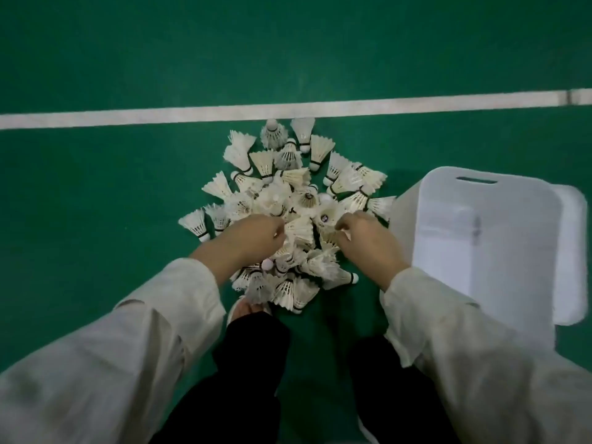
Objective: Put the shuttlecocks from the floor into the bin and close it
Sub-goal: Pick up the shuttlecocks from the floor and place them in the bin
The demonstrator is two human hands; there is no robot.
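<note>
Feathered white shuttlecocks [288,200] heaped on green floor [96,187], just below white line [192,111]. Left hand [253,238] and right hand [365,238] sunk in heap, fingers curled; grasp cannot be told. Translucent plastic bin [480,238] at right, contents unclear.

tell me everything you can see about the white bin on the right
The bin is a white, translucent plastic box standing upright on the green floor, right of the shuttlecock pile. It is open and looks empty, with a handle slot near its far rim. Its white lid sits behind its right side. The right sleeve overlaps its near edge.
</note>
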